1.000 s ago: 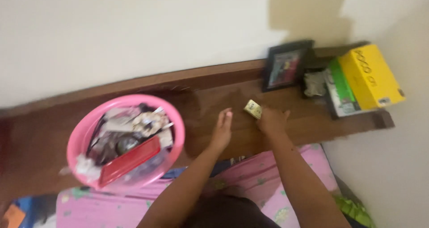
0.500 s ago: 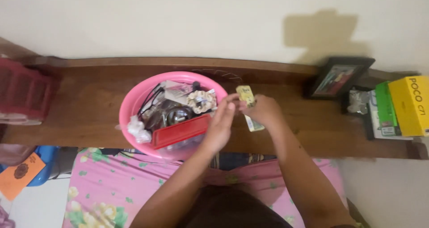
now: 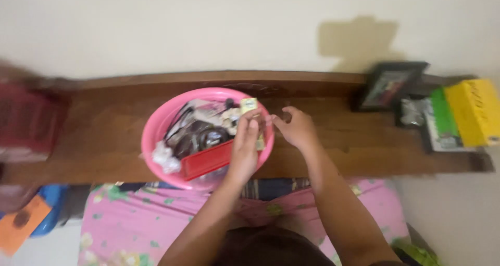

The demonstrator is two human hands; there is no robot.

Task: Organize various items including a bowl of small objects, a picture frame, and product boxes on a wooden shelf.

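Left hand (image 3: 245, 149) pinches a small yellowish packet (image 3: 249, 104) over the right rim of the pink basin (image 3: 151, 130), fingers closed on it. Right hand (image 3: 296, 128) just beside, loosely curled, holding nothing, above the wooden shelf (image 3: 338, 151). Basin contents under the left hand: red flat box (image 3: 205, 159), dark cables, white crumpled scrap. Framed picture (image 3: 388, 86) and yellow box (image 3: 471, 112) lie well right of the right hand.

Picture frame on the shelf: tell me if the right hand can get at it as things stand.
Probably yes. The right hand is empty, over bare wood of the shelf, and nothing stands between it and the picture frame leaning against the wall.
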